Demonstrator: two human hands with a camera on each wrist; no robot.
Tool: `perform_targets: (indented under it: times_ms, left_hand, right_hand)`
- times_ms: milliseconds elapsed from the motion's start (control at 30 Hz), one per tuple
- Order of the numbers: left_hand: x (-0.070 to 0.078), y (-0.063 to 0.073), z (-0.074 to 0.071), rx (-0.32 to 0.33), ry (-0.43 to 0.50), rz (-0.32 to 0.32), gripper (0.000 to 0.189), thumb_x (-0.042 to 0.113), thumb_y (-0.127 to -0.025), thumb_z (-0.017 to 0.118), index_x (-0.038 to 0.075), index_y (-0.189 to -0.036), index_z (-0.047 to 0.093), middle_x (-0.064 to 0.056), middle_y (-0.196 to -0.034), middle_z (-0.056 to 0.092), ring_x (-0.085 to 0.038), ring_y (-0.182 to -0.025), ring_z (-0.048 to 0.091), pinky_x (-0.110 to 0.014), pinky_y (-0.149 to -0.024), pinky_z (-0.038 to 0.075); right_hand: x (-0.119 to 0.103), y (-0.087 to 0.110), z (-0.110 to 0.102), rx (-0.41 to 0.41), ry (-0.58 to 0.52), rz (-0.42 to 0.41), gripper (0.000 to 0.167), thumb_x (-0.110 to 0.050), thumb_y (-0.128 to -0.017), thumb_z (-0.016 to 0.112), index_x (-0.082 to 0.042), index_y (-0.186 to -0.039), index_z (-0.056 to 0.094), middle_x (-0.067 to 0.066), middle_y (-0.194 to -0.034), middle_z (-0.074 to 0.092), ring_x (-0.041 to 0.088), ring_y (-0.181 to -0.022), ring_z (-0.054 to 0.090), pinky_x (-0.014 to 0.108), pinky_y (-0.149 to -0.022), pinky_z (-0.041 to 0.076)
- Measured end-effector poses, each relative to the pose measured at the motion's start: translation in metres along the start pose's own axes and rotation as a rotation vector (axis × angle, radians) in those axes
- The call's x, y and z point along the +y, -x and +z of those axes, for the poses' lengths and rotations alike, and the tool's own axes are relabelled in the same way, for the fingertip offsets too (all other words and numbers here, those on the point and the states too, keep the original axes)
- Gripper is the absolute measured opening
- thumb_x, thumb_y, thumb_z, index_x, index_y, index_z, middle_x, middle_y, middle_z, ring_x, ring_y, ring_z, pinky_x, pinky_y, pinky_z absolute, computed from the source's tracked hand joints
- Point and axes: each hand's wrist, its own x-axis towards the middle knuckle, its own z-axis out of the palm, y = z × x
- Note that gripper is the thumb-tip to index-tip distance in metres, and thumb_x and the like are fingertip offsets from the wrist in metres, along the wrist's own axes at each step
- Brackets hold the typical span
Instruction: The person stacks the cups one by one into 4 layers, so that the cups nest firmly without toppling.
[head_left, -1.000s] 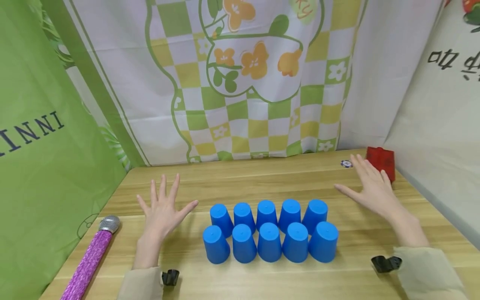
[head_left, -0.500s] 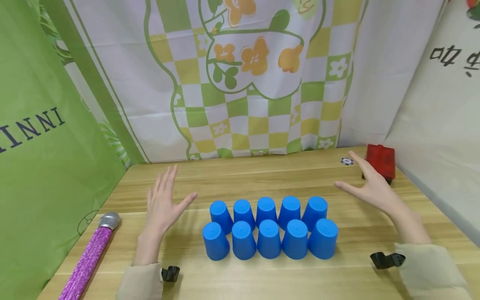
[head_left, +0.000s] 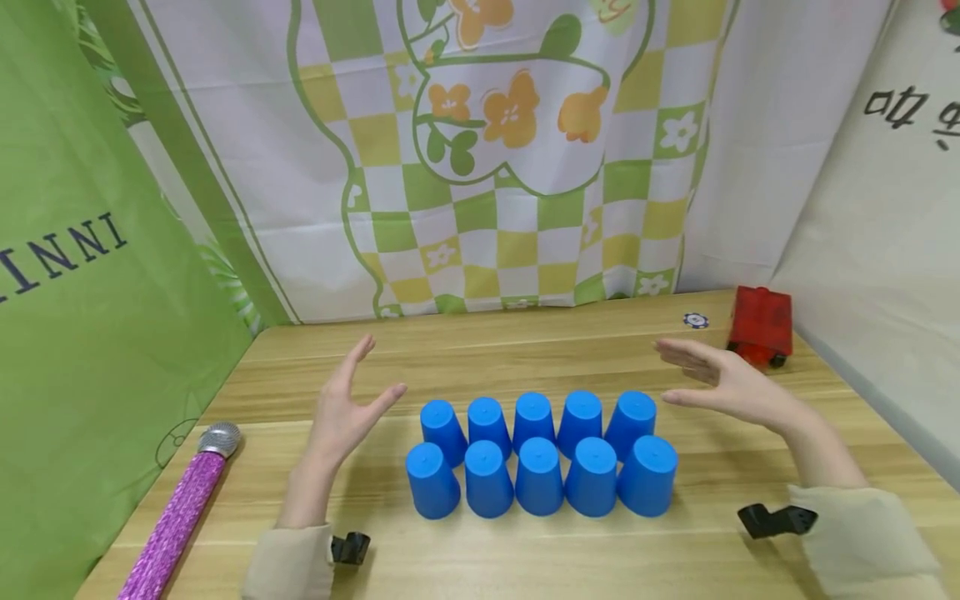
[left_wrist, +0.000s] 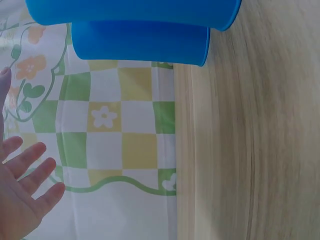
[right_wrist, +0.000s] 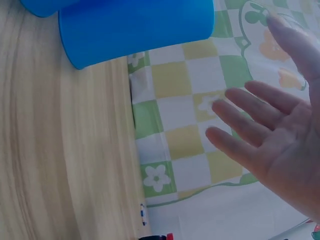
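Observation:
Several blue cups stand upside down in two rows at the middle of the table; the front row includes a cup (head_left: 539, 479) at its centre, and the back row a cup (head_left: 533, 421) behind it. To the left of the rows, my left hand (head_left: 343, 417) is held up with thumb and fingers apart, touching nothing. On the other side, my right hand (head_left: 723, 383) faces inward, fingers extended and thumb spread below them, also holding nothing. The left wrist view has blue cups (left_wrist: 140, 42) at its top edge, and the right wrist view shows a large blue cup (right_wrist: 137, 30).
A microphone with a glittery purple handle (head_left: 176, 521) lies at the left of the wooden table (head_left: 480, 558). At the back right are a red toy vehicle (head_left: 762, 323) and a poker chip (head_left: 696, 320). A patterned curtain (head_left: 517, 242) hangs along the far edge.
Both hands have turned so that the palms face inward, and their fingers have drawn together from a wide spread. The cups keep their places.

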Motion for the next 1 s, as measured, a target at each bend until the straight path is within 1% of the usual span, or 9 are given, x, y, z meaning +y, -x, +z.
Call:
perform_targets:
  times_ms: [67, 133, 200, 267, 367, 467, 633, 867, 1000]
  left_hand:
    - [0.000, 0.000, 0.002, -0.016, 0.027, -0.001, 0.077, 0.031, -0.080, 0.075, 0.016, -0.145, 0.035, -0.011, -0.144, 0.046, -0.032, -0.134, 0.040, -0.059, -0.107, 0.032]
    - [-0.001, 0.001, 0.003, -0.025, 0.052, 0.004, 0.074, 0.029, -0.081, 0.074, 0.014, -0.143, 0.038, -0.011, -0.141, 0.049, -0.031, -0.132, 0.042, -0.058, -0.107, 0.033]
    - [-0.002, 0.001, 0.005, -0.042, 0.074, 0.010, 0.069, 0.028, -0.082, 0.074, 0.013, -0.141, 0.041, -0.012, -0.138, 0.052, -0.031, -0.131, 0.044, -0.055, -0.107, 0.035]
    - [-0.002, 0.001, 0.007, -0.061, 0.090, 0.013, 0.065, 0.027, -0.082, 0.073, 0.011, -0.139, 0.044, -0.012, -0.135, 0.054, -0.030, -0.129, 0.047, -0.052, -0.107, 0.037]
    - [-0.002, 0.002, 0.010, -0.101, 0.112, -0.005, 0.059, 0.027, -0.084, 0.072, 0.009, -0.135, 0.049, -0.013, -0.131, 0.058, -0.029, -0.125, 0.051, -0.048, -0.106, 0.040]
    - [-0.001, 0.002, 0.013, -0.144, 0.107, -0.039, 0.053, 0.032, -0.084, 0.070, 0.011, -0.130, 0.054, -0.010, -0.128, 0.060, -0.028, -0.122, 0.053, -0.047, -0.104, 0.042]
    - [-0.001, 0.001, 0.019, -0.214, 0.093, -0.082, 0.051, 0.043, -0.084, 0.068, 0.015, -0.125, 0.058, -0.005, -0.126, 0.062, -0.026, -0.122, 0.054, -0.048, -0.103, 0.043]
    - [-0.002, 0.004, 0.025, -0.307, 0.141, -0.144, 0.052, 0.046, -0.083, 0.067, 0.018, -0.126, 0.057, -0.004, -0.128, 0.061, -0.026, -0.125, 0.052, -0.051, -0.105, 0.040]
    - [-0.002, 0.005, 0.027, -0.357, 0.170, -0.158, 0.053, 0.045, -0.083, 0.067, 0.018, -0.127, 0.057, -0.004, -0.129, 0.060, -0.026, -0.125, 0.051, -0.050, -0.107, 0.039]
  right_hand:
    - [0.001, -0.001, 0.002, -0.027, -0.013, -0.012, 0.064, -0.021, -0.088, 0.067, -0.002, -0.142, 0.037, 0.023, -0.140, 0.046, 0.043, -0.126, 0.045, 0.037, -0.097, 0.049]
    - [0.002, -0.002, 0.005, -0.047, -0.024, -0.016, 0.061, -0.020, -0.087, 0.067, -0.003, -0.140, 0.040, 0.022, -0.137, 0.050, 0.042, -0.124, 0.048, 0.024, -0.094, 0.050]
    - [0.003, -0.003, 0.007, -0.066, -0.030, -0.019, 0.059, -0.020, -0.087, 0.067, -0.003, -0.138, 0.042, 0.021, -0.135, 0.052, 0.041, -0.122, 0.050, 0.018, -0.092, 0.049]
    - [0.004, -0.004, 0.009, -0.086, -0.039, -0.019, 0.057, -0.021, -0.088, 0.066, -0.003, -0.137, 0.043, 0.020, -0.134, 0.053, 0.042, -0.122, 0.050, 0.030, -0.094, 0.051]
    - [0.005, -0.006, 0.013, -0.119, -0.052, -0.019, 0.057, -0.022, -0.088, 0.066, -0.001, -0.136, 0.044, 0.021, -0.132, 0.055, 0.042, -0.120, 0.051, 0.047, -0.095, 0.048]
    - [0.006, -0.008, 0.016, -0.150, -0.055, -0.018, 0.056, -0.022, -0.088, 0.067, 0.001, -0.134, 0.046, 0.021, -0.130, 0.056, 0.040, -0.118, 0.054, 0.049, -0.095, 0.048]
    - [0.006, -0.009, 0.019, -0.190, -0.042, -0.018, 0.055, -0.023, -0.087, 0.067, 0.004, -0.131, 0.048, 0.021, -0.127, 0.057, 0.038, -0.115, 0.055, 0.045, -0.094, 0.050]
    - [0.007, -0.011, 0.025, -0.217, -0.070, -0.011, 0.055, -0.023, -0.087, 0.067, 0.004, -0.130, 0.048, 0.024, -0.127, 0.056, 0.043, -0.117, 0.053, 0.049, -0.094, 0.049]
    - [0.008, -0.012, 0.027, -0.221, -0.071, -0.009, 0.055, -0.023, -0.087, 0.068, 0.005, -0.130, 0.048, 0.024, -0.127, 0.056, 0.043, -0.116, 0.054, 0.050, -0.093, 0.050]
